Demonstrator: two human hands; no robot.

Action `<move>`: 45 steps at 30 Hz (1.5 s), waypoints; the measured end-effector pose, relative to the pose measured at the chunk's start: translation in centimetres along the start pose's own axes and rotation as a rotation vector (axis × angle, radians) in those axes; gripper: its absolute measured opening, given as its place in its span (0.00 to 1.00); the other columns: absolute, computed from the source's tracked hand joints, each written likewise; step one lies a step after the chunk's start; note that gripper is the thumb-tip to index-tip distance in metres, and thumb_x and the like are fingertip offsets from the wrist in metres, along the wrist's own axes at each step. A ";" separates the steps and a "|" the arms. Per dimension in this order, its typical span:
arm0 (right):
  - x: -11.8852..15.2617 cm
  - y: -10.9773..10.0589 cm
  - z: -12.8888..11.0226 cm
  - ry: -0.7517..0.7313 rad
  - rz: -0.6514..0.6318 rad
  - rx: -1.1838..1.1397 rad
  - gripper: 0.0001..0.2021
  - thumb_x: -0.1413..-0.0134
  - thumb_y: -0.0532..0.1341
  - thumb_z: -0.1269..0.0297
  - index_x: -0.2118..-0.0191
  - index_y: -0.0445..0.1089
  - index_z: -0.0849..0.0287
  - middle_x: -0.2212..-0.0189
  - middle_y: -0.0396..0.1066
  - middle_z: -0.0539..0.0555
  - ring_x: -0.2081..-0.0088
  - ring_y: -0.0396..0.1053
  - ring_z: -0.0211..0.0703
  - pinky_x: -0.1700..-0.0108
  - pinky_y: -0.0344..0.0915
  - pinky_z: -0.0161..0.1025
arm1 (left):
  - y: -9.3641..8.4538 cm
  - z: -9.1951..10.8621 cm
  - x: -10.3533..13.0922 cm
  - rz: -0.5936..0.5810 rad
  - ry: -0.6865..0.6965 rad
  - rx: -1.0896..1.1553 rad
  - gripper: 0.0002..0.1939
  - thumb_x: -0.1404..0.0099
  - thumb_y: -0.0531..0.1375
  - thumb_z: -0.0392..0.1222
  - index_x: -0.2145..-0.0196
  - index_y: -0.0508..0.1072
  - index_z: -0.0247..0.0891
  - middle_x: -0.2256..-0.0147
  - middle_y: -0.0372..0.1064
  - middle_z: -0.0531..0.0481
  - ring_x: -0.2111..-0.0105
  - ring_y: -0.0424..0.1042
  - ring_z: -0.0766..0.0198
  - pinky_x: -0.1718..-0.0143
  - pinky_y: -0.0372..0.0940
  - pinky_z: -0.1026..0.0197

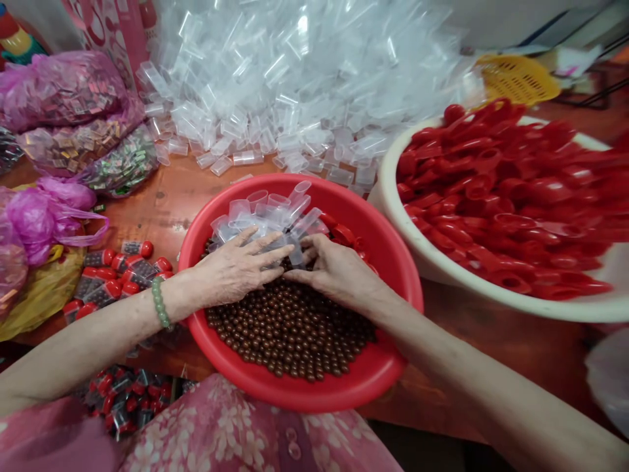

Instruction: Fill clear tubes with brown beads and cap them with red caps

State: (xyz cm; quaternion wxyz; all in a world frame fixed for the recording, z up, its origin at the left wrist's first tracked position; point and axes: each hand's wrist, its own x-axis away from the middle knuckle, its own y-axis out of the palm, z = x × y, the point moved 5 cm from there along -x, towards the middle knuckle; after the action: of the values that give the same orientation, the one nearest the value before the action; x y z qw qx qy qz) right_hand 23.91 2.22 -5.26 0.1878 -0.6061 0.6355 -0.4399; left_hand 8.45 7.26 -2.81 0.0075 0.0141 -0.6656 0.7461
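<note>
A red basin (407,282) holds small round brown balls (289,328), with clear plastic tubes (255,210) heaped at its far side and red plastic pieces (344,235) at the far right. My left hand (240,265), a green bead bracelet (160,303) at its wrist, lies over the tubes with fingers stretched and apart. My right hand (334,269) curls in from the right, thumb and fingers bent around a clear plastic tube (297,252). The left fingertips come close to that same tube. Its lower end is partly hidden among the hands and balls.
Behind the basin rises a large pile of clear tubes (304,78). A white tub (393,164) of red scoop-shaped pieces (491,190) stands right. Filled red-capped tubes (122,275) lie left, near pink bags (63,98) of small packets. A yellow basket (521,78) sits far right.
</note>
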 end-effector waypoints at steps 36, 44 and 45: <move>4.8 -2.3 -0.3 -0.809 0.067 0.381 0.09 0.41 0.56 0.72 0.56 0.70 0.62 0.62 0.71 0.59 0.64 0.69 0.46 0.63 0.67 0.42 | -4.3 4.3 3.3 0.138 -0.370 0.146 0.12 0.30 0.55 0.40 0.53 0.68 0.30 0.59 0.72 0.40 0.57 0.71 0.53 0.54 0.69 0.50; 4.2 2.4 -1.8 -0.909 -0.225 0.700 0.12 0.47 0.52 0.82 0.69 0.69 0.61 0.70 0.69 0.59 0.68 0.65 0.48 0.68 0.60 0.43 | -3.6 4.0 4.9 0.209 -0.517 0.265 0.13 0.29 0.53 0.40 0.49 0.63 0.32 0.49 0.65 0.37 0.48 0.68 0.53 0.51 0.72 0.52; 4.5 2.9 -2.2 -0.912 -0.254 0.679 0.13 0.46 0.51 0.83 0.68 0.69 0.62 0.69 0.70 0.59 0.67 0.67 0.48 0.67 0.61 0.42 | -3.5 3.8 5.1 0.214 -0.543 0.287 0.14 0.29 0.53 0.41 0.49 0.63 0.32 0.49 0.64 0.37 0.49 0.68 0.53 0.51 0.72 0.51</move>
State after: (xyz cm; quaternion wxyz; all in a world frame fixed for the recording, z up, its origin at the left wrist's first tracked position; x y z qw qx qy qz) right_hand 19.59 -1.57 -5.01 0.5720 -0.7116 0.2363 -0.3325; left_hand 3.52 3.84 1.22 -0.2509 0.1433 -0.5289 0.7980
